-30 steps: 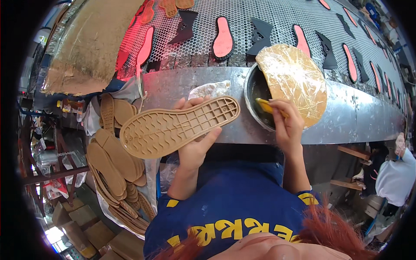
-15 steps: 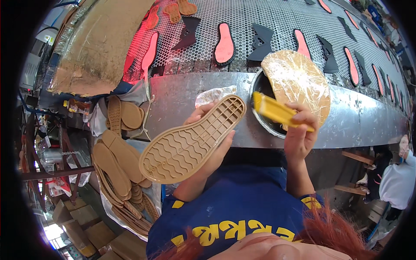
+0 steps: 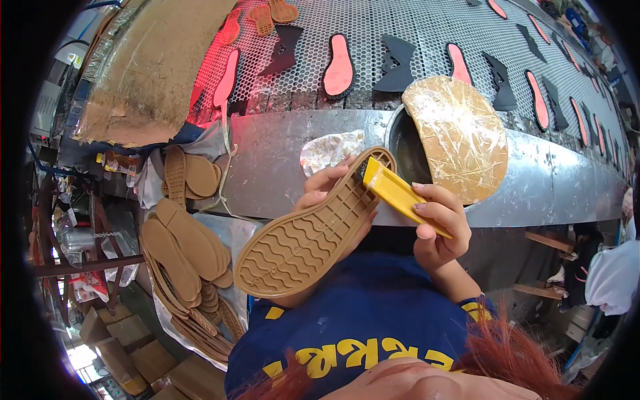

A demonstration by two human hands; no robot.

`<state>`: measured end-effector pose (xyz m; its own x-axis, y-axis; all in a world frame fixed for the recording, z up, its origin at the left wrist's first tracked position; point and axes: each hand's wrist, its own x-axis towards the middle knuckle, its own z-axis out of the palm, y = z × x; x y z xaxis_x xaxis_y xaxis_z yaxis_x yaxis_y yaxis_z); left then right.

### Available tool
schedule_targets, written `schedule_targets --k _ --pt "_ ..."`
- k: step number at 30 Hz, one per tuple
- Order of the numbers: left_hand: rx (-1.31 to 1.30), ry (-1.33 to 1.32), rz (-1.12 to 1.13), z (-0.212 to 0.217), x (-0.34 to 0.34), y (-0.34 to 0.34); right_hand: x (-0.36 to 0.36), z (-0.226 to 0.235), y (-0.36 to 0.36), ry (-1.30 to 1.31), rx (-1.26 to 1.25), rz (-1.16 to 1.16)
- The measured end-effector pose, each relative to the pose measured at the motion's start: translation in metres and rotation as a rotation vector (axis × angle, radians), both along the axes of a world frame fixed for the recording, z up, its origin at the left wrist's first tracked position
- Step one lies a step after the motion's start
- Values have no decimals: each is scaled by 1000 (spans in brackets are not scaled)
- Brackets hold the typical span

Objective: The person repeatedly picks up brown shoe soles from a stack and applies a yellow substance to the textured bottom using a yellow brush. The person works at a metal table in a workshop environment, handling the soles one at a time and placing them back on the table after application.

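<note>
A tan shoe sole (image 3: pixel 293 243) lies tilted across my left hand (image 3: pixel 325 185). Its inner face, with a wavy rib pattern at one end and square cells at the other, is turned up. Fingers of that hand show past the far edge, and the rest of it is behind the sole. My right hand (image 3: pixel 441 227) pinches a yellow brush (image 3: pixel 402 199) with dark bristles. The bristles touch the sole's upper end, by the square cells. Behind the brush stands a dark round pot (image 3: pixel 408 148), partly covered by a tan, film-wrapped board (image 3: pixel 457 143).
A pile of tan soles (image 3: pixel 175 257) rests on a sheet at my left. A crumpled white cloth or paper (image 3: pixel 327 152) lies on the metal ledge (image 3: pixel 267 133). Beyond, a perforated conveyor (image 3: pixel 307 60) carries pink insoles (image 3: pixel 339 70) and black cut pieces (image 3: pixel 395 65).
The brush has come from over the pot to the sole's upper end. The sole has shifted slightly right and nearer me. Pieces on the conveyor have drifted a little left.
</note>
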<state>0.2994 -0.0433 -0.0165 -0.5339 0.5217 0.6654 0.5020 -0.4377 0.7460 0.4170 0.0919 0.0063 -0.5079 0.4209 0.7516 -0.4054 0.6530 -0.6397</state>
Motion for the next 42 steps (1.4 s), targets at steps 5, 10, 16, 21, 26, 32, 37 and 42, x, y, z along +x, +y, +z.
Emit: schedule_targets --k 5,10,16,21,26,32,37,42 --pt "11 34 11 2 -1 0 -1 3 -3 -41 108 -39" --pt "93 -27 -2 1 0 2 0 10 -10 -63 196 18" --pt "129 -3 95 -4 -8 15 -4 26 -19 -47 266 94" --pt "130 258 418 -4 -27 36 -10 55 -26 -20 377 133" --pt "96 200 461 12 -24 37 -18 76 -36 76 417 218" --pt "-77 129 409 23 -14 33 -22 82 -45 141 406 252" --pt "-237 81 407 37 -4 26 -21 89 -48 166 423 286" --pt "-251 160 412 29 -6 31 -20 92 -50 202 423 302"
